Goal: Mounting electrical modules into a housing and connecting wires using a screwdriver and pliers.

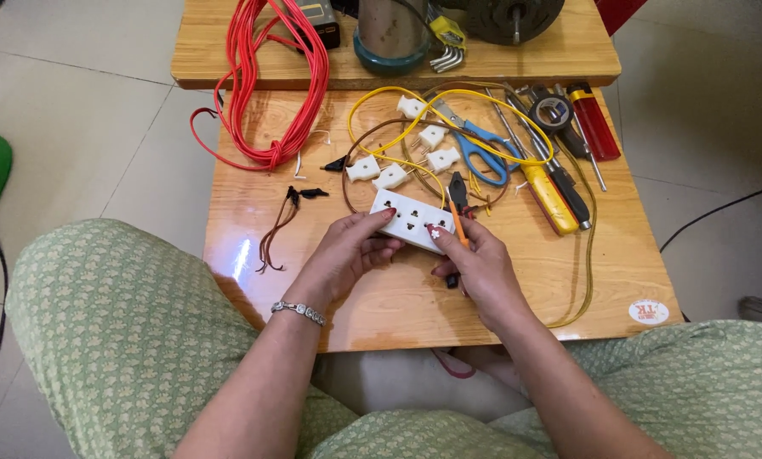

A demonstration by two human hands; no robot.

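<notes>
My left hand and my right hand together hold a white socket strip just above the low wooden table. The left fingers grip its near-left end. The right thumb presses on its right end, and the right hand also holds a thin orange-handled tool against it. Beyond the strip lie several small white plugs joined by yellow wire and brown wire.
Blue-handled scissors, a yellow screwdriver, a black one, a tape roll and a red lighter lie at the right. A red cable coil is at the left. Short dark wire pieces lie nearby. A second wooden shelf carries gear.
</notes>
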